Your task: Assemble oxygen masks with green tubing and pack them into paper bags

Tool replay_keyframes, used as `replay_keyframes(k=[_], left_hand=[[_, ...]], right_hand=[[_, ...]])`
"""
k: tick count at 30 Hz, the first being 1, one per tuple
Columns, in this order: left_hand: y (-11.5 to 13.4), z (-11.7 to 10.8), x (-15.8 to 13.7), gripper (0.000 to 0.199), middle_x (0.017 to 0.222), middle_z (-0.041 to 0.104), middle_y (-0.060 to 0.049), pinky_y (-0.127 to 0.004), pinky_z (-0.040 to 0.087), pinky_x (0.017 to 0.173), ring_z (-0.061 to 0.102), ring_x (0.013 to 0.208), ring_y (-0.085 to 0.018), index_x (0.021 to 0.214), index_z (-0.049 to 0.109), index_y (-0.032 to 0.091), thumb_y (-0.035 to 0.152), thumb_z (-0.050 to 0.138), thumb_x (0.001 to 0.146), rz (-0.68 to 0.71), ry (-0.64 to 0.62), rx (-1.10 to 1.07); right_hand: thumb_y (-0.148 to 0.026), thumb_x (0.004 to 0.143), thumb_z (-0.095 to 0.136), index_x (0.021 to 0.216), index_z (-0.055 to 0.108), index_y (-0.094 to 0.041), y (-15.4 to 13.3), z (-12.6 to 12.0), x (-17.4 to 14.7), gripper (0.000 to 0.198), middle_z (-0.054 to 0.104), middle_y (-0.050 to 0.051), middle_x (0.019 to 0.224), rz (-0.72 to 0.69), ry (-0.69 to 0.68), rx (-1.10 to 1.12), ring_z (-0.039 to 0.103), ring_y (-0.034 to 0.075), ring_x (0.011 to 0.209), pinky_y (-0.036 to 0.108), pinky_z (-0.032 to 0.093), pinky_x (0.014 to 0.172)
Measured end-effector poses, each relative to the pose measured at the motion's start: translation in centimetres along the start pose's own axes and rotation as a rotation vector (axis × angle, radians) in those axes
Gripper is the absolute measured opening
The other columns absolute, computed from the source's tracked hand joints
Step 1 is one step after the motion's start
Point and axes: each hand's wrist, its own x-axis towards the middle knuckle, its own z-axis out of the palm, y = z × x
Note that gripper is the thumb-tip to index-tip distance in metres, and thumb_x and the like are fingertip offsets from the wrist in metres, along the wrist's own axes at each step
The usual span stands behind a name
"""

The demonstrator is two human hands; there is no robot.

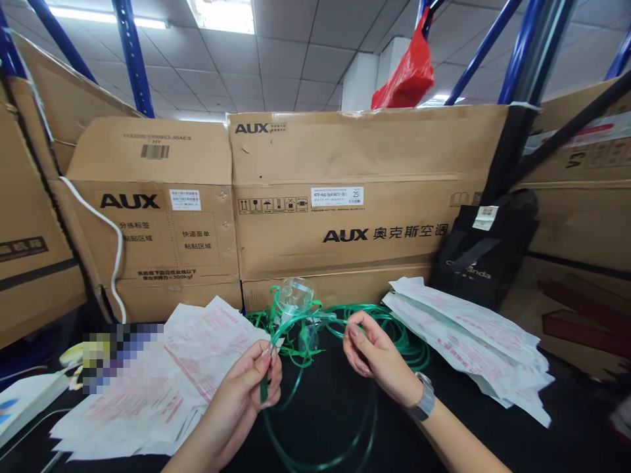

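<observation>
My left hand is closed around a thin green tube, and a darker green strip sticks out below its fingers. My right hand, with a watch on its wrist, pinches the tube farther right, where a clear section shows. Loops of the tube hang down between my hands and over the black surface. Just behind them lie clear plastic pieces, shaped like a mask, tangled with green elastic straps. A coil of green tubing rests behind my right hand.
Printed white paper packets lie on the left, and another stack of packets on the right. Large cardboard boxes form a wall behind. A black bag hangs at right; a white cable runs down at left.
</observation>
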Motion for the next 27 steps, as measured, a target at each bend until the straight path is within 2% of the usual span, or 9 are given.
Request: replay_keyframes(k=[3,5,8,10,12,16,20,23,27], left_hand=[[-0.2,-0.1,0.1,0.011,0.084,0.052,-0.004,-0.027,0.044,0.067,0.048,0.081,-0.015,0.076,0.055,0.016,0.025,0.05,0.08,0.03,0.044,0.059],[-0.3,0.0,0.2,0.012,0.084,0.054,-0.004,-0.031,0.045,0.07,0.049,0.083,-0.016,0.075,0.055,0.017,0.027,0.051,0.079,0.083,0.049,0.104],[-0.8,0.3,0.2,0.018,0.069,0.055,0.0,-0.026,0.045,0.056,0.052,0.061,-0.012,0.07,0.051,0.017,0.034,0.055,0.076,0.09,0.004,0.186],[-1.3,0.4,0.3,0.023,0.061,0.056,0.001,-0.022,0.042,0.047,0.05,0.048,-0.009,0.068,0.047,0.018,0.038,0.056,0.074,0.058,-0.017,0.236],[-1.7,0.4,0.3,0.025,0.053,0.055,0.004,-0.018,0.038,0.038,0.047,0.038,-0.007,0.067,0.044,0.019,0.041,0.054,0.075,0.034,-0.009,0.29],[-2.5,0.4,0.4,0.024,0.048,0.054,0.007,-0.012,0.025,0.024,0.041,0.025,-0.005,0.07,0.038,0.021,0.042,0.048,0.078,0.026,0.011,0.377],[-3.1,0.4,0.5,0.026,0.05,0.055,0.008,-0.012,0.029,0.022,0.044,0.023,-0.005,0.071,0.036,0.022,0.044,0.048,0.077,0.028,0.04,0.385],[-3.5,0.4,0.4,0.025,0.05,0.054,0.008,-0.011,0.028,0.022,0.044,0.023,-0.004,0.071,0.037,0.022,0.045,0.045,0.078,0.001,0.012,0.403],[-4.4,0.3,0.2,0.025,0.051,0.053,0.008,-0.01,0.023,0.021,0.042,0.022,-0.004,0.074,0.036,0.023,0.046,0.042,0.079,-0.06,-0.008,0.468]], right_hand=[[-0.037,0.073,0.059,0.092,0.043,-0.023,-0.3,-0.1,-0.1,0.029,0.041,-0.011,0.049,-0.004,0.07,-0.106,0.027,0.002,0.035,0.013,0.02,0.033],[-0.034,0.067,0.065,0.101,0.044,-0.024,-0.2,-0.3,0.1,0.041,0.044,-0.009,0.053,0.012,0.196,-0.184,0.03,0.002,0.037,0.014,0.021,0.034],[-0.04,0.066,0.063,0.072,0.054,-0.017,0.4,-1.0,0.5,0.025,0.036,-0.01,0.041,0.207,0.29,-0.157,0.02,0.002,0.033,0.016,0.012,0.031],[-0.044,0.069,0.059,0.048,0.044,-0.016,0.7,-1.6,0.8,0.037,0.024,-0.011,0.034,0.366,0.172,0.009,0.012,0.001,0.032,0.017,0.008,0.031],[-0.042,0.071,0.057,0.044,0.041,-0.016,0.7,-1.9,0.9,0.04,0.019,-0.012,0.035,0.425,0.041,0.231,0.01,0.002,0.033,0.016,0.008,0.03],[-0.041,0.075,0.052,0.081,0.06,-0.013,0.4,-1.3,0.7,0.03,0.027,-0.01,0.044,0.358,-0.008,0.549,0.015,0.003,0.035,0.014,0.015,0.03],[-0.035,0.069,0.062,0.098,0.059,-0.014,1.4,0.4,0.2,0.035,0.04,-0.006,0.055,0.258,0.03,0.615,0.035,0.004,0.045,0.014,0.031,0.039],[-0.022,0.062,0.07,0.099,0.058,-0.02,2.4,1.5,-0.3,0.038,0.056,0.001,0.082,0.231,0.094,0.517,0.052,0.01,0.076,0.02,0.043,0.064],[-0.023,0.064,0.069,0.108,0.047,-0.029,2.8,2.5,-0.8,0.05,0.05,0.005,0.115,0.23,-0.008,0.602,0.047,0.022,0.106,0.039,0.042,0.079]])
